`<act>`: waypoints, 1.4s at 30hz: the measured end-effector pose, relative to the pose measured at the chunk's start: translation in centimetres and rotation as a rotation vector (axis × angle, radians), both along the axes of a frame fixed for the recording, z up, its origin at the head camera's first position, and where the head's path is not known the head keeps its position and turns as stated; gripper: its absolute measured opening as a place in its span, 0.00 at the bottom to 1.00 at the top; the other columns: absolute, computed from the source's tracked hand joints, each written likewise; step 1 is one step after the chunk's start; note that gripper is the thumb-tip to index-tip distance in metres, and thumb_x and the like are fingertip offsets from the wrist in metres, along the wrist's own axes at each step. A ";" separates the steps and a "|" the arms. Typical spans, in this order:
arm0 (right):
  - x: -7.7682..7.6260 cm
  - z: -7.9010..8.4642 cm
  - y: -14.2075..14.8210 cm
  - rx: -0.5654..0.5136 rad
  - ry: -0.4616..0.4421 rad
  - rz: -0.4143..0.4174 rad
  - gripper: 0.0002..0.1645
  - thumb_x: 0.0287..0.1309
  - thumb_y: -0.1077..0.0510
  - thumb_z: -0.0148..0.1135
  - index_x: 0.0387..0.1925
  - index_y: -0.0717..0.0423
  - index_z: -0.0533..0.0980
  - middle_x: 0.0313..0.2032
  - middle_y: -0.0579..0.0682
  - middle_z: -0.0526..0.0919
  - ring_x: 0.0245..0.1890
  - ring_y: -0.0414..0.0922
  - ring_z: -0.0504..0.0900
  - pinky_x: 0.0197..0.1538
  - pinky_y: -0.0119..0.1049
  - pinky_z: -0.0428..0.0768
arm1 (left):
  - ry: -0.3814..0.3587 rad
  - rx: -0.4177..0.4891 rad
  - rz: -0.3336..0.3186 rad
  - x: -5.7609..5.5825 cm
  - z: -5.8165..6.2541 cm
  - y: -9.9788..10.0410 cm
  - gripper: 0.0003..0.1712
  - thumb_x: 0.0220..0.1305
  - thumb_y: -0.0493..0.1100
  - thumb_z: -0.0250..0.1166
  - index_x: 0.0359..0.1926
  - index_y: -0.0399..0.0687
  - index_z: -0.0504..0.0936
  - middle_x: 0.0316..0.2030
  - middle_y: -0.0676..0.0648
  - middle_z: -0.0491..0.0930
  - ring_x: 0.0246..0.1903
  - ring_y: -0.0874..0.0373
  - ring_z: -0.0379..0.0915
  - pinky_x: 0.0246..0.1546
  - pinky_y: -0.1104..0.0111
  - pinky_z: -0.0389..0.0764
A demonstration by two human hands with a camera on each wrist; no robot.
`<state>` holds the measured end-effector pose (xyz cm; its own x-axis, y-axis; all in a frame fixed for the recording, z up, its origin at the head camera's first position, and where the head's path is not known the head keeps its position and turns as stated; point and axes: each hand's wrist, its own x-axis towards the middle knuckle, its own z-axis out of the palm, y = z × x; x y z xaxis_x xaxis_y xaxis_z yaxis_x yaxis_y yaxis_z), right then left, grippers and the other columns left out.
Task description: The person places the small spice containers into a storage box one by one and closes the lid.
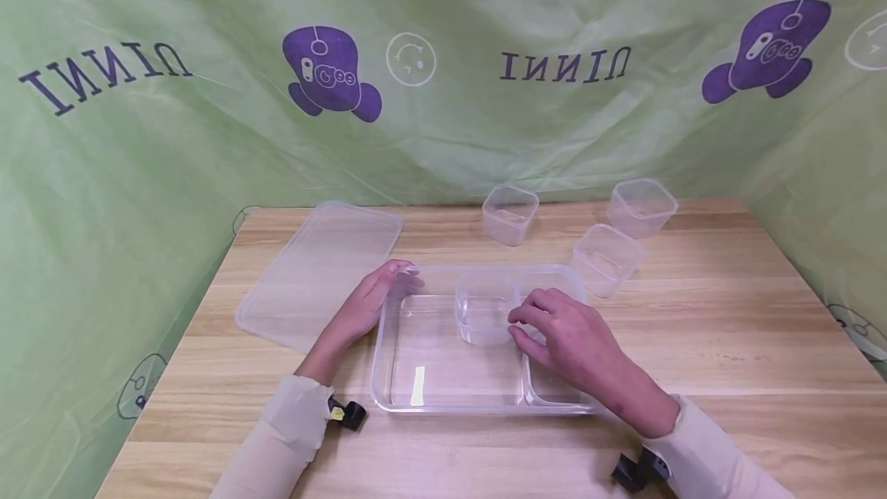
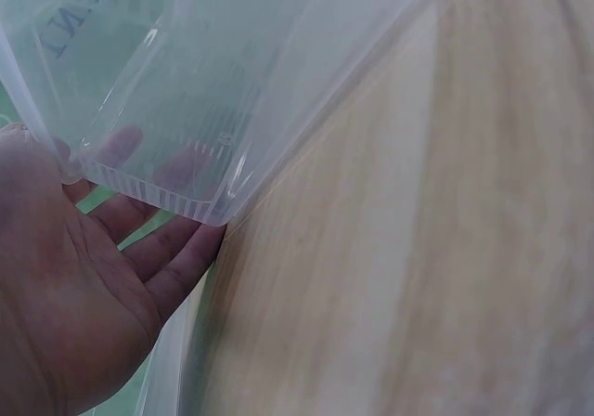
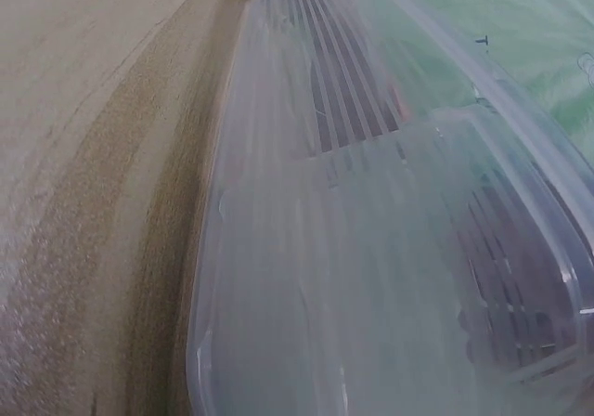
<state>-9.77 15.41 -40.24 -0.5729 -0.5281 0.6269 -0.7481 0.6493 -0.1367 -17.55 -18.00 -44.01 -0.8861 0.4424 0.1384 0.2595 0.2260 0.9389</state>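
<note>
A large clear plastic food container (image 1: 457, 410) with a divider stands on the table. My left hand (image 1: 370, 303) holds its back left corner, with the thumb at the rim; in the left wrist view the fingers (image 2: 172, 258) show behind the clear wall. Inside the container, left of the divider, is a small clear plastic box (image 1: 478, 329). My right hand (image 1: 571, 341) reaches over the right compartment, fingers bent. Its thumb and forefinger pinch the small box near its front right corner. The right wrist view shows the container's ribbed wall (image 3: 278, 277), and that hand is hidden there.
A flat clear lid (image 1: 312, 268) lies left of the container. Three more small boxes stand behind and to the right: one box (image 1: 510, 214) at the back, another box (image 1: 640, 208) farther right, and a third box (image 1: 607, 259) beside the container's back right corner. A green printed curtain (image 1: 450, 137) encloses the table.
</note>
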 end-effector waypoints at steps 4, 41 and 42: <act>0.1 -0.1 0.1 -0.004 -0.017 0.004 0.07 0.51 0.60 0.74 0.34 0.51 0.86 0.33 0.41 0.81 0.34 0.41 0.81 0.29 0.36 0.83 | -0.002 -0.003 -0.001 0.0 -0.1 0.1 0.28 0.87 0.46 0.33 0.63 0.32 0.73 0.51 0.32 0.83 0.56 0.38 0.79 0.65 0.44 0.69; 0.1 -0.3 0.2 -0.042 -0.075 0.016 0.09 0.50 0.63 0.74 0.35 0.49 0.86 0.33 0.41 0.78 0.27 0.38 0.79 0.25 0.33 0.80 | 0.010 -0.008 0.003 -0.2 -0.3 0.0 0.27 0.87 0.46 0.33 0.63 0.33 0.73 0.51 0.33 0.84 0.57 0.39 0.79 0.66 0.44 0.67; 0.1 -0.3 0.2 -0.041 -0.071 0.013 0.09 0.50 0.63 0.74 0.35 0.49 0.86 0.33 0.41 0.78 0.27 0.38 0.79 0.25 0.33 0.79 | 0.010 -0.008 0.004 -0.1 -0.2 0.0 0.27 0.87 0.46 0.33 0.63 0.33 0.73 0.51 0.33 0.84 0.57 0.39 0.79 0.66 0.45 0.67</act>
